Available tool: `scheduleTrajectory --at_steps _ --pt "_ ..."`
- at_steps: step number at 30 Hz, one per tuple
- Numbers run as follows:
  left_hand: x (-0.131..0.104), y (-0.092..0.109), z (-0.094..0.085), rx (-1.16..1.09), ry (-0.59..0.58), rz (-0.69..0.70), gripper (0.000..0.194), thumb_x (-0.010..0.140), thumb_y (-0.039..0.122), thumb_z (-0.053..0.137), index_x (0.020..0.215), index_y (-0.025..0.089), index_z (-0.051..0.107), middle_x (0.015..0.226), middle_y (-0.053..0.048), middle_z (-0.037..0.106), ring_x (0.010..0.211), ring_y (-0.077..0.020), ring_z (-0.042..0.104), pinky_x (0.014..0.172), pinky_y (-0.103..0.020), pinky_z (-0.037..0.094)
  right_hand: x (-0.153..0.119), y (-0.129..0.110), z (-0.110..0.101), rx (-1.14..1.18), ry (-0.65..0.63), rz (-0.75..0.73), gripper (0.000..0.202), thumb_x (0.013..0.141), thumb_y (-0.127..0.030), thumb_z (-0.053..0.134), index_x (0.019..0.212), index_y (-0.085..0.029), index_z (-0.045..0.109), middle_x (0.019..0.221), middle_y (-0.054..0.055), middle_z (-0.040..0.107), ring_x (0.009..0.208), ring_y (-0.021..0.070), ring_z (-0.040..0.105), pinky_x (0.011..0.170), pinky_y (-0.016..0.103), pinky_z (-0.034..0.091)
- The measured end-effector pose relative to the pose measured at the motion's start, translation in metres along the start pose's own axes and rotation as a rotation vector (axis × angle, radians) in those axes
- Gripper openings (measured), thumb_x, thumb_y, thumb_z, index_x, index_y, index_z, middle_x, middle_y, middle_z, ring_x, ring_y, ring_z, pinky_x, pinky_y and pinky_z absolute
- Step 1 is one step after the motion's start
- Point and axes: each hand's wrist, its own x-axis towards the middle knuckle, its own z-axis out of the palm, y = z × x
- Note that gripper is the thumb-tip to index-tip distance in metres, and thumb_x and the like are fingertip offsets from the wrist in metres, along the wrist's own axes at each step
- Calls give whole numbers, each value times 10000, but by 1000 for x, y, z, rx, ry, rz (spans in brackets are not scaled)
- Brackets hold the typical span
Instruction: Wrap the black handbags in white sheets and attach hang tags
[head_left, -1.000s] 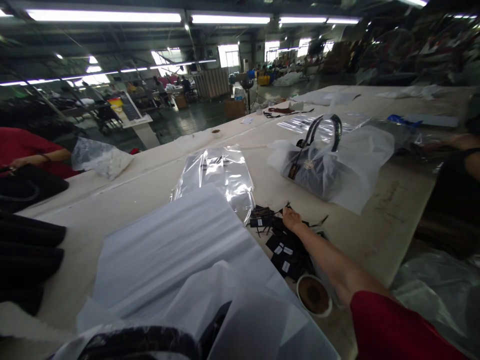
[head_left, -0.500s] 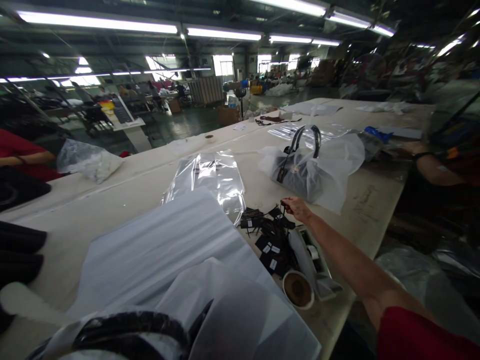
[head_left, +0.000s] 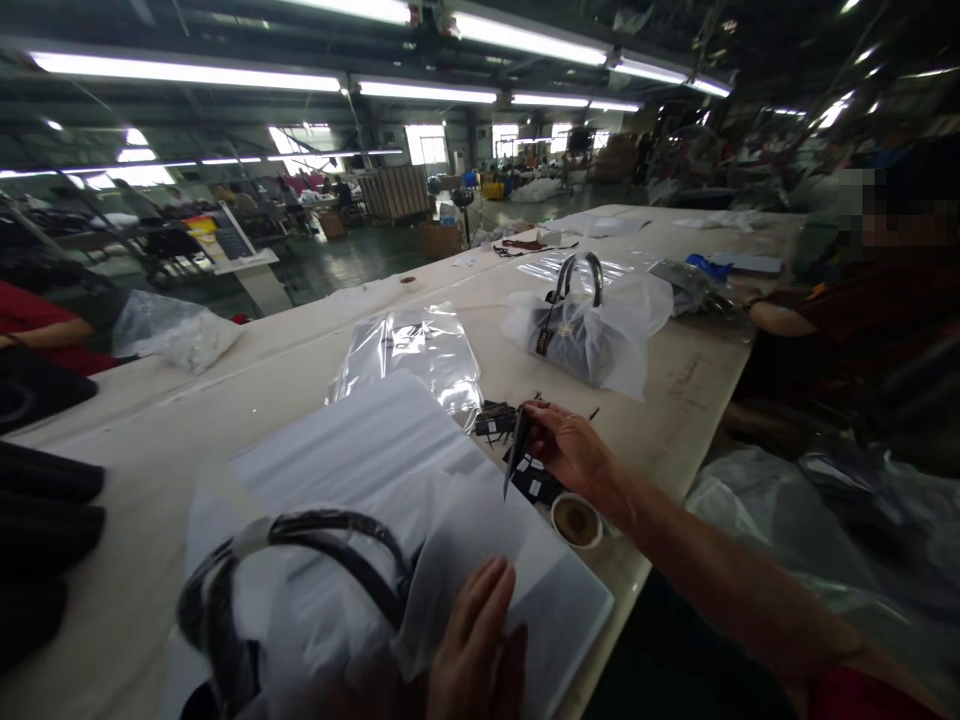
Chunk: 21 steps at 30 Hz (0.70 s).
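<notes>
My right hand (head_left: 566, 445) pinches a dark hang tag (head_left: 515, 450) by its upper end, and the tag hangs down over the paper's edge. Below it lies a pile of black hang tags (head_left: 534, 478) with small white labels. At the bottom, my left hand (head_left: 480, 635) has its fingers stretched out, beside the white tissue paper (head_left: 442, 545) around a handbag. The black handles (head_left: 337, 525) of this handbag stand up, wrapped in clear film; most of its body is hidden. Under it spreads a stack of white paper sheets (head_left: 360, 440).
A roll of tape (head_left: 576, 521) sits near the table edge. Clear plastic bags (head_left: 409, 350) lie further back. Another handbag (head_left: 570, 340), partly wrapped in tissue, stands beyond my right hand. A co-worker's arm (head_left: 784, 318) is at the right, another person's arm (head_left: 49, 330) at the left.
My right hand has drawn back leftward from the tag pile, bringing a tag with it. My left hand has come into view by the wrapped handbag. The view has turned slightly right.
</notes>
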Motion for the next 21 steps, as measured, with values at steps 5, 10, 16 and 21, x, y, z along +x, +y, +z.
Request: scheduleTrajectory --at_steps 5,10,16,21 --pt "22 7 11 -366 -115 -429 625 714 365 660 1286 206 465 1161 -153 595 665 -174 624 478 -257 496 -63 27 29 114 -81 145 198 591 -119 760 704 -153 601 579 -48 588 456 25 478 377 105 345" --pt "17 17 -15 -622 27 -574 489 602 374 727 1002 120 606 877 -99 669 694 -184 630 484 -226 476 -90 49 37 156 -61 150 201 584 -109 763 693 -144 597 573 -52 578 457 20 484 374 97 353" --pt "0 18 -35 -703 64 -576 337 547 290 743 821 125 637 652 -32 651 536 -139 584 473 -221 443 -105 65 42 143 -18 138 223 554 -95 769 684 -140 593 544 -65 556 440 16 479 372 95 348" --pt "-10 19 -44 -693 60 -581 290 541 267 732 784 130 653 620 -21 632 523 -131 562 467 -219 419 -114 74 46 137 -17 122 217 553 -95 769 673 -140 594 543 -59 558 440 21 475 373 105 344"
